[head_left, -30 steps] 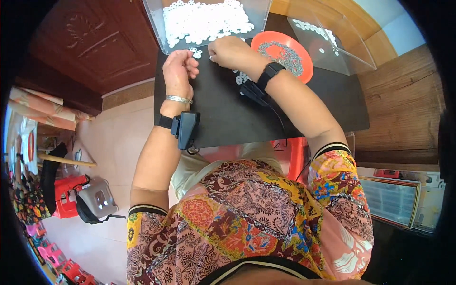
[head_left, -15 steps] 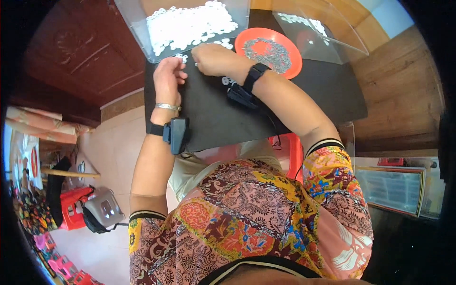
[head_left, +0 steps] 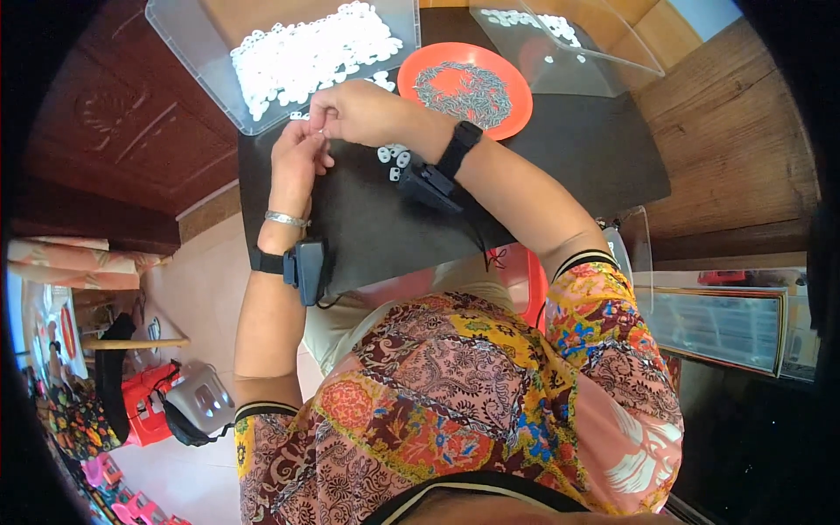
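Observation:
My left hand (head_left: pixel 294 162) and my right hand (head_left: pixel 363 114) meet at the fingertips above the dark table, near the front of a clear plastic tub (head_left: pixel 194 87). Between the fingers shows a small white bit, apparently one of the small white plastic pieces (head_left: pixel 311 54) heaped in the tub. The left fingers are closed on it. My right thumb and forefinger pinch at the same spot; what they hold is too small to make out. Several loose white pieces with holes (head_left: pixel 394 157) lie by my right wrist. Beyond my right forearm, an orange plate (head_left: pixel 520 96) holds thin grey metal screws (head_left: pixel 479 101).
Another clear tub (head_left: pixel 604 52) stands at the far right with some white pieces. I wear a dark strapped device on each wrist; a cable (head_left: pixel 481 241) hangs from the right one. The dark table (head_left: pixel 560 157) ends just before my lap. A wooden panel (head_left: pixel 726 149) stands at the right.
My hands were apart; now their fingertips touch. The right hand has moved left towards the left hand. The view has shifted, so the tub and plate appear further left.

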{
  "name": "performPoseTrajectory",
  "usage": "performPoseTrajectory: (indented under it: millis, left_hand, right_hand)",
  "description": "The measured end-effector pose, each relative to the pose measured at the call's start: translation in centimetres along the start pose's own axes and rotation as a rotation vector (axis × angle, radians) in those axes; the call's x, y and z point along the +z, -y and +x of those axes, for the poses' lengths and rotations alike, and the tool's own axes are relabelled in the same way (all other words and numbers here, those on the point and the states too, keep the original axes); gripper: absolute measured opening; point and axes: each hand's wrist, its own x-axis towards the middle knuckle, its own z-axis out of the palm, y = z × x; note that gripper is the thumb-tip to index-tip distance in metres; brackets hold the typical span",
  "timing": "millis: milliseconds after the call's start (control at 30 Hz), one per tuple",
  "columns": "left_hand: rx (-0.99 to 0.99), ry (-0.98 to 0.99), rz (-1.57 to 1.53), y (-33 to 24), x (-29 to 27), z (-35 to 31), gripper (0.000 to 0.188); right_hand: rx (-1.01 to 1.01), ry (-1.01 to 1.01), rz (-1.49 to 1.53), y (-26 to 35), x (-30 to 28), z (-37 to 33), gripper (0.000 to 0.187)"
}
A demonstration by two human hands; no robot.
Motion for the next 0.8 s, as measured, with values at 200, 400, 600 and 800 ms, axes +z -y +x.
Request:
performPoseTrajectory:
  millis: [200,400,600,800]
  left_hand:
    - [-0.001,0.092,0.072,-0.9,0.5,-0.7,0.009]
    - [0.006,0.145,0.086,-1.2,1.2,-1.2,0.006]
    - [-0.012,0.224,0.125,-1.2,0.6,-1.5,0.008]
    - [-0.005,0.173,-0.192,-1.2,0.0,-1.0,0.010]
  right_hand:
    - [-0.077,-0.093,0.116,0.2,-0.4,-2.0,0.016]
    - [-0.156,-0.181,0.091,0.8,-0.8,-2.8,0.013]
    - [0.018,-0.071,-0.075,0.2,-5.0,-3.9,0.015]
    - [0.310,-0.003,-0.357,-6.1,-8.7,-6.0,0.018]
